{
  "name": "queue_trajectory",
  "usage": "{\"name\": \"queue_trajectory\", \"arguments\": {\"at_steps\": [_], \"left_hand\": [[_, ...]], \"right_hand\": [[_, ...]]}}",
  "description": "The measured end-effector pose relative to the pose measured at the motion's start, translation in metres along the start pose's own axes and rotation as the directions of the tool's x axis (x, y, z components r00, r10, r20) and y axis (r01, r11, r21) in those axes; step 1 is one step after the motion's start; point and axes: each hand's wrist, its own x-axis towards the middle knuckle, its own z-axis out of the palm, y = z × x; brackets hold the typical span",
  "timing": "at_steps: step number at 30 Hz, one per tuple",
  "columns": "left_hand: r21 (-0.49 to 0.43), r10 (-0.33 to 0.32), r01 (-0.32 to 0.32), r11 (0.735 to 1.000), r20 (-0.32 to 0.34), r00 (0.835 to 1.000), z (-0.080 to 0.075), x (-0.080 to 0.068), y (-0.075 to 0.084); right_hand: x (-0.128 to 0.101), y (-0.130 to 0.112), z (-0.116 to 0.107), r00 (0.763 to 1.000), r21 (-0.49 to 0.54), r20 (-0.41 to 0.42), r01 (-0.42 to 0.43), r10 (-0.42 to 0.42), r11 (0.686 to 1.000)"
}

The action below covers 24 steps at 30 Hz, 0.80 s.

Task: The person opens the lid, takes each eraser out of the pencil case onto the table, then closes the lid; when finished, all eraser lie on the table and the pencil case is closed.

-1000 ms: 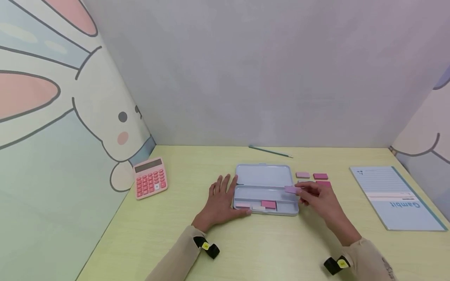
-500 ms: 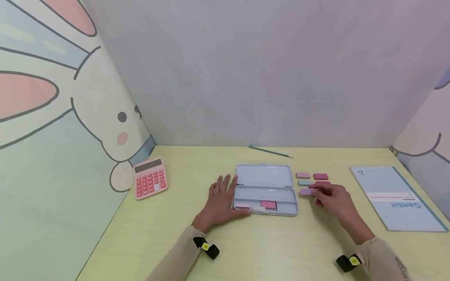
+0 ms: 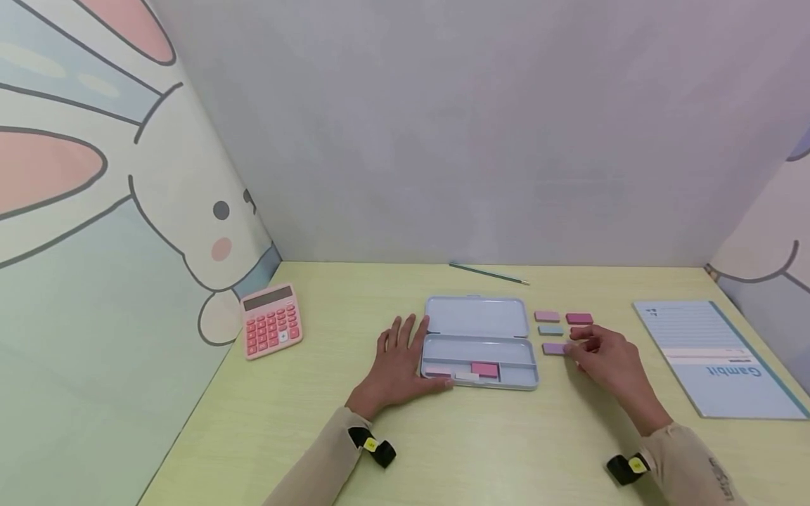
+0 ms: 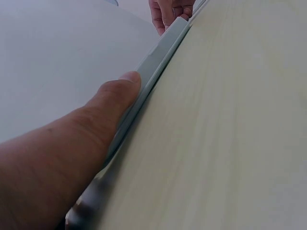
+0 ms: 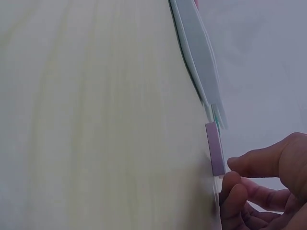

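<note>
Pencil case [image 3: 476, 316]: pale blue, open on the table [image 3: 493, 443], lid laid back on the far side. Left hand [image 3: 397, 363]: fingers spread at the case's left side, thumb against the near edge, presumably steadying it. Right hand [image 3: 609, 360]: thumb and fingertips narrowed at the right end of the purple block [image 3: 554, 348]; cannot tell whether they grip it. Purple block is right of the case, apart from it, nearer the person than the blue-green block [image 3: 550, 329]. Pink block [image 3: 484, 370] sits inside the case. Step, as judged: placing the purple block. Next move probably calls for parting the fingers without nudging it.
</note>
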Motion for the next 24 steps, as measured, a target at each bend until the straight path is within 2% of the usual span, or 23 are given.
{"name": "queue_trajectory", "arguments": {"at_steps": [15,24], "left_hand": [[-0.004,-0.002,0.002,1.0,0.002,1.0,0.001,0.0,0.0],[-0.002,-0.004,0.004,1.0,0.001,1.0,0.002,0.001,-0.001]], "right_hand": [[0.002,0.003,0.002,0.999,-0.014,-0.006,0.035,-0.035,0.999],[-0.001,-0.007,0.004,0.998,0.027,-0.001,0.068,-0.068,0.997]]}}
